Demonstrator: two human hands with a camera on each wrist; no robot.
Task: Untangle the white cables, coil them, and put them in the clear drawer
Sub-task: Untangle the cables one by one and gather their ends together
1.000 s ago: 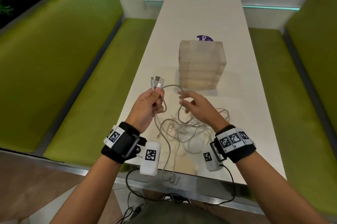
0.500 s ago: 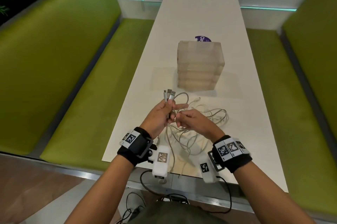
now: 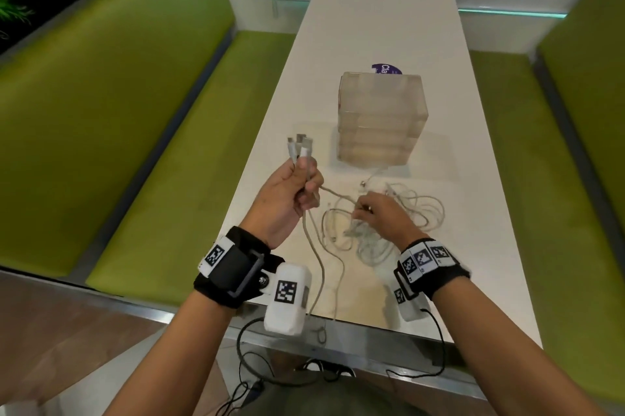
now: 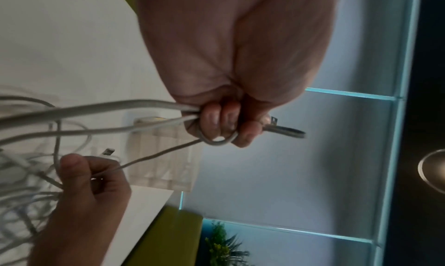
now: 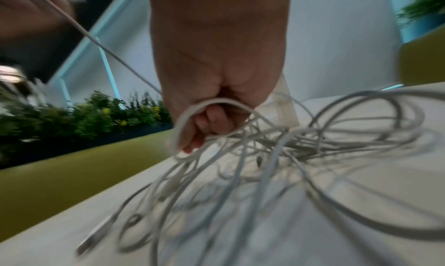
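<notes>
We hold our left hand [image 3: 287,199] raised above the near-left part of the desk [image 3: 382,26], its grip curled tight round a small bundle of cable ends; three plugs [image 3: 299,145] stand up out of the fist, pointing up and away from us towards the clear drawer [image 3: 380,121]; in the left wrist view the fingers [image 4: 218,121] wrap the strands, and one strand loops back under them. Our right hand [image 3: 384,216] sits lower, nearer us than the drawer and to its right-hand front, resting at the tangle of white cables [image 3: 406,212]; its grip is closed on a strand and on a loop of the heap, as the right wrist view shows, with the fingertips [image 5: 211,121] hooked inside that loop.

The relation that matters: one taut strand [image 3: 334,194] runs from the left fist down and rightwards to the right hand, so its long axis lies across us, sloping towards the heap; the heap itself spreads on the desk just in front of the drawer, its loops lying flat. The right hand is the nearer to the knot; we judge it should work along that strand, while the left keeps the plugs gathered. The drawer unit looks closed; no cable is coiled yet.
</notes>
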